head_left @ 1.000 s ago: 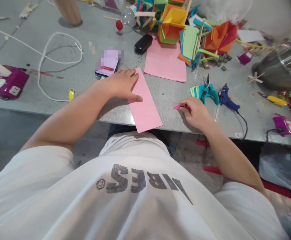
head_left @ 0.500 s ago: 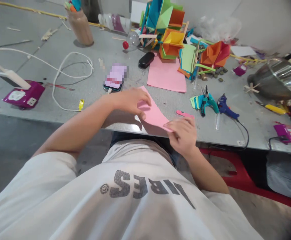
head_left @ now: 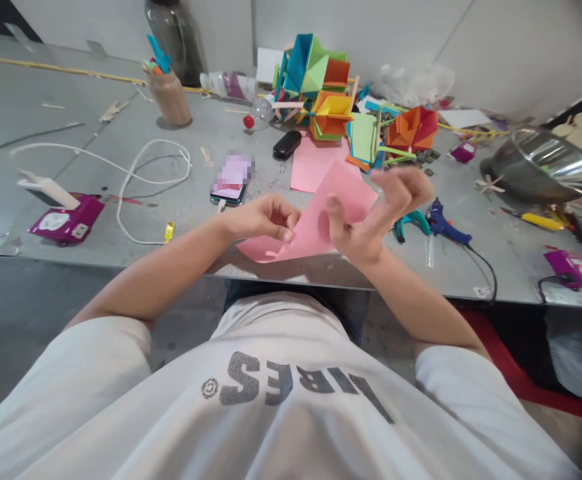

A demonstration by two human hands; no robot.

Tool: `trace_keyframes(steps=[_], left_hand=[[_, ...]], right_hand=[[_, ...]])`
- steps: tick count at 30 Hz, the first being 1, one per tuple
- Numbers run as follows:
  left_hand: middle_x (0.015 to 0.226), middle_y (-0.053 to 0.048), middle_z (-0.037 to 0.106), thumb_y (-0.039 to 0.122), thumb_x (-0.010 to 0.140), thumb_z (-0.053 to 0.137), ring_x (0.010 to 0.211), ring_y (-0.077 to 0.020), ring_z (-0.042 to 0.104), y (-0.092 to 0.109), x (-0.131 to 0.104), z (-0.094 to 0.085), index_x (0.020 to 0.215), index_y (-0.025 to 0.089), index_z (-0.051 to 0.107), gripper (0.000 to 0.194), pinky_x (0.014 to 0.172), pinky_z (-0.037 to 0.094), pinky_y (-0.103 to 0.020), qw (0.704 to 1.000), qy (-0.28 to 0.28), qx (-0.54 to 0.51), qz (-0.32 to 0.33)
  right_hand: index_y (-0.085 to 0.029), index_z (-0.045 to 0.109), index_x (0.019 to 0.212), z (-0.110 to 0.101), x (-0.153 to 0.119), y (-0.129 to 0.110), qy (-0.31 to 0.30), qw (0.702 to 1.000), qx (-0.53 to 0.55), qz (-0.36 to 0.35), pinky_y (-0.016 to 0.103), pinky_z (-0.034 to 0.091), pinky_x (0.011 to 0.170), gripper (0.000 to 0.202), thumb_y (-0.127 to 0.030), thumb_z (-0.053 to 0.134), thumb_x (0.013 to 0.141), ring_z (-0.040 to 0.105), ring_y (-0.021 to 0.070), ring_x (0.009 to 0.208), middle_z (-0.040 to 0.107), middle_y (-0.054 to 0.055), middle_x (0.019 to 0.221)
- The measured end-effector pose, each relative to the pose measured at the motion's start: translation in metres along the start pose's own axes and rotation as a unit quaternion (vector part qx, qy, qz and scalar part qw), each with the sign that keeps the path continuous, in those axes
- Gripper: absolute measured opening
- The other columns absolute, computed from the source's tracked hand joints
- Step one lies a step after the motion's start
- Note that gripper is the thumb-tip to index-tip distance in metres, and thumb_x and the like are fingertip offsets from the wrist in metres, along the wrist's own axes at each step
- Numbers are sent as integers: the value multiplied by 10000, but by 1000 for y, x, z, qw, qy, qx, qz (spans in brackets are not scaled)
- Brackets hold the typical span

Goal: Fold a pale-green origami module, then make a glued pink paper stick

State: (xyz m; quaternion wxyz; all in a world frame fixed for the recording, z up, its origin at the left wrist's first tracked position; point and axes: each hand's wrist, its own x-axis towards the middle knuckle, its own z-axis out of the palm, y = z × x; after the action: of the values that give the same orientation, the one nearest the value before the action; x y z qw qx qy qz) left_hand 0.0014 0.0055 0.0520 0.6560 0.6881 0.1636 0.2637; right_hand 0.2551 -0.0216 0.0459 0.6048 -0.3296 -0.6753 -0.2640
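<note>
I am seeing the left hand (head_left: 265,217) holding the paper (head_left: 313,223), its thumb and curled fingers pinching near the left end, so most of the paper is lying to the right of that grip. The right hand (head_left: 371,227) is standing wide, thumb well apart from the raised fingers, with the thumb showing in front of the paper's right part; I cannot tell whether it is touching. Between the two hands, the paper is bending and slanting up over the near edge of the table (head_left: 271,180), and from my angle its far corner is overlapping the pink sheets (head_left: 311,163). The phone (head_left: 233,180) is lying just beyond the left wrist. Right of the right hand, the pliers (head_left: 415,220) are resting beside the glue gun (head_left: 443,223).
</note>
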Motion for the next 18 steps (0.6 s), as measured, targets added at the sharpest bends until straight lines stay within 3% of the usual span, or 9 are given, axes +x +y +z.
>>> trace_keyframes(steps=[2, 4, 7, 10, 13, 18], left_hand=[[675, -43, 700, 687, 681, 1082, 627, -148, 640, -6, 0, 0, 631, 184, 730, 616, 631, 537, -286, 998, 41, -40, 12], [698, -38, 712, 699, 650, 1091, 663, -160, 658, -12, 0, -1, 664, 195, 757, 605, 676, 562, -305, 994, 73, -80, 18], [729, -37, 723, 691, 625, 1108, 680, -157, 661, -18, 2, 1, 726, 199, 800, 590, 696, 555, -310, 988, 91, -121, 25], [727, -22, 676, 672, 663, 1100, 644, -121, 597, -16, 6, 5, 657, 190, 737, 604, 652, 503, -287, 985, 86, -135, 60], [766, -27, 658, 679, 715, 1072, 696, -131, 610, -12, 10, 11, 626, 187, 690, 629, 678, 508, -287, 986, 100, -107, 75], [731, -7, 637, 753, 747, 1023, 678, -128, 577, -13, 13, 14, 705, 195, 692, 651, 684, 493, -287, 986, 139, -55, 71]], right_hand=[[-308, 646, 1262, 13, -16, 9, 19, 998, 7, -60, 661, 598, 944, 406, -604, 745, 1001, 625, 351, 980, 559, 101, 1061], [-340, 668, 1184, 25, -32, 20, -51, 995, 52, -69, 643, 603, 891, 361, -651, 696, 1004, 605, 331, 893, 545, 76, 968], [-336, 685, 1203, 38, -49, 33, -188, 973, 125, -52, 677, 586, 982, 453, -727, 710, 976, 657, 351, 947, 641, 94, 1019], [-331, 647, 1259, 47, -56, 35, -253, 946, 196, -43, 690, 562, 1040, 505, -744, 715, 976, 701, 375, 1062, 710, 115, 1150], [-342, 614, 1351, 49, -59, 29, -283, 932, 227, -7, 695, 564, 1049, 528, -727, 707, 1002, 705, 398, 1161, 717, 135, 1234], [-346, 516, 1565, 47, -56, 21, -272, 929, 250, 13, 616, 622, 991, 580, -660, 635, 1092, 703, 371, 1183, 684, 157, 1313]])
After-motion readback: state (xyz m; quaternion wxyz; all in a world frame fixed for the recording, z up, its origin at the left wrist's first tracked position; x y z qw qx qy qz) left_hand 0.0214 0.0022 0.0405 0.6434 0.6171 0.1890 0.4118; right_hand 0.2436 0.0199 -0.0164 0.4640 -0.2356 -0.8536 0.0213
